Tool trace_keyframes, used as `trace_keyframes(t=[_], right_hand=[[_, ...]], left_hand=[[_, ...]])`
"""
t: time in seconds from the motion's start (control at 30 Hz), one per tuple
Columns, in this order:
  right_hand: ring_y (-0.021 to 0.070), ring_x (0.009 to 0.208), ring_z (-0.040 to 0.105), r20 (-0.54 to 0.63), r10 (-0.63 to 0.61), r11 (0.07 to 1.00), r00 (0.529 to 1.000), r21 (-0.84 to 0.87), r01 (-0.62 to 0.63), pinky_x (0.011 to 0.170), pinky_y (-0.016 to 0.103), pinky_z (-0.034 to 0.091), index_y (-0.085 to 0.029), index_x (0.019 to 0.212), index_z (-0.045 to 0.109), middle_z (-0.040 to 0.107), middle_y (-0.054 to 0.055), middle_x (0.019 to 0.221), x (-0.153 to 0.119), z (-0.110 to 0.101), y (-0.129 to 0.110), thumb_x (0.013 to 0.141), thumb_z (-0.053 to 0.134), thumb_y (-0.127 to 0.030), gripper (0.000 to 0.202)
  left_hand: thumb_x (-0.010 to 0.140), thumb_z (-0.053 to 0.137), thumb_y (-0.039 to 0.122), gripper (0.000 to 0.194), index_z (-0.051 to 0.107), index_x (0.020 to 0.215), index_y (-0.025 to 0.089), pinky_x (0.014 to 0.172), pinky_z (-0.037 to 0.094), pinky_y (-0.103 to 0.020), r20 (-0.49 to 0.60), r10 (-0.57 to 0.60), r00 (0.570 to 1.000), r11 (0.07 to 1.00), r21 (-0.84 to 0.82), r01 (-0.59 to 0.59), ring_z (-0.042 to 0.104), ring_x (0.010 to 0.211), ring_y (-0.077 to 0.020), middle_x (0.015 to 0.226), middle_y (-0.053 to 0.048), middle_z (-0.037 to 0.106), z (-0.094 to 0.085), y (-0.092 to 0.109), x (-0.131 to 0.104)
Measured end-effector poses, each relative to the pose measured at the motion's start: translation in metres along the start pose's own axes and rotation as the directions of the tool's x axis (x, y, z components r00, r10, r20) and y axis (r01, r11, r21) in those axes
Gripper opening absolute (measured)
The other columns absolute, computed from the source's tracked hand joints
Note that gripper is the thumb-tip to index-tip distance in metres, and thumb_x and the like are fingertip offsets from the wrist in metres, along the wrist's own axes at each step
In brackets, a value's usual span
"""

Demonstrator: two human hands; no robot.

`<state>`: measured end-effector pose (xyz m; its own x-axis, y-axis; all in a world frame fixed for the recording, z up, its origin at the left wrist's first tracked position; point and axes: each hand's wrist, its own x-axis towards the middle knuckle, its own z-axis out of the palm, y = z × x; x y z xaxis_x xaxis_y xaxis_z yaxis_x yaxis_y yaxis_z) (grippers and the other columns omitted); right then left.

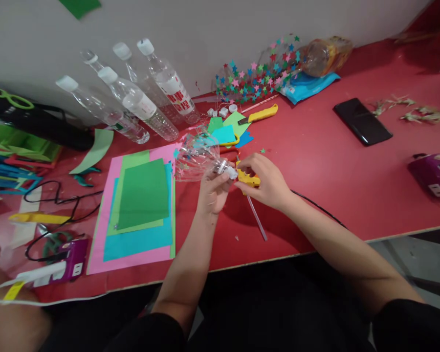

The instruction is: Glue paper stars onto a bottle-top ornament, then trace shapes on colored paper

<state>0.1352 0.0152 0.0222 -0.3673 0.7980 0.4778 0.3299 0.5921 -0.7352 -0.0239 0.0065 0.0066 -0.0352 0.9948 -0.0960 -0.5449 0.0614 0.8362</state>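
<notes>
My left hand [213,191] is wrapped round the neck of a clear plastic bottle [198,154], whose body is cut into thin strips with a few coloured stars on it. The bottle lies tilted, its mouth towards my right hand [264,181]. At the mouth is a whitish piece [231,172], and the curled fingertips and thumb of my right hand close on it from either side. Under that hand lies a yellow glue gun [248,181], partly hidden, with a clear glue stick [256,217] pointing towards the front edge.
Stacked coloured sheets [143,195] lie left of my arms. Several capped bottles [132,98] stand behind. Further back are a star-covered strip piece [256,73], a yellow cutter [263,114] and paper scraps [223,133]. A phone [363,121] and purple power socket [432,176] are right.
</notes>
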Motion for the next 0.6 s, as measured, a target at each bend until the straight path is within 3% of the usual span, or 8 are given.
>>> trace_keyframes(t=[0.07,0.17,0.4,0.6], right_hand=[[0.0212,0.091,0.056,-0.015,-0.099,0.981,0.995,-0.169,0.095,0.08,0.036,0.048,-0.019,0.097,0.057,0.062,0.01,0.098,-0.001,0.004,0.001,0.087,0.056,-0.026,0.012],[0.0219,0.089,0.055,-0.05,-0.151,0.944,0.987,-0.303,0.129,0.077,0.036,0.047,-0.019,0.097,0.058,0.062,0.011,0.096,-0.003,0.007,0.003,0.091,0.048,-0.022,0.012],[0.021,0.083,0.053,-0.099,-0.156,0.941,0.983,-0.319,0.117,0.073,0.035,0.045,-0.02,0.093,0.058,0.061,0.009,0.091,-0.004,0.01,0.007,0.089,0.054,-0.027,0.009],[0.0198,0.083,0.054,-0.19,-0.137,0.962,0.972,-0.261,0.084,0.074,0.033,0.046,-0.019,0.089,0.057,0.061,0.007,0.086,-0.003,0.012,0.007,0.088,0.056,-0.024,0.005]], left_hand=[[0.054,0.084,0.025,0.036,0.069,0.086,0.023,0.076,0.051,-0.025,-0.022,-0.027,0.999,1.0,-0.003,0.027,0.065,0.08,-0.0135,0.087,0.0,0.07,0.002,-0.004,-0.001],[0.057,0.082,0.025,0.03,0.068,0.084,0.022,0.078,0.051,-0.026,-0.023,-0.079,0.997,0.996,-0.045,0.078,0.065,0.082,-0.0138,0.085,0.0,0.07,0.006,-0.007,-0.004],[0.068,0.071,0.018,0.018,0.066,0.085,0.017,0.074,0.051,-0.019,0.036,-0.291,0.956,0.912,-0.293,0.288,0.065,0.079,-0.0097,0.083,0.001,0.07,0.013,0.001,-0.009],[0.077,0.064,0.013,0.013,0.066,0.089,0.016,0.073,0.052,-0.02,0.004,-0.297,0.955,0.911,-0.298,0.285,0.066,0.076,-0.0104,0.082,0.0,0.07,0.016,0.001,-0.01]])
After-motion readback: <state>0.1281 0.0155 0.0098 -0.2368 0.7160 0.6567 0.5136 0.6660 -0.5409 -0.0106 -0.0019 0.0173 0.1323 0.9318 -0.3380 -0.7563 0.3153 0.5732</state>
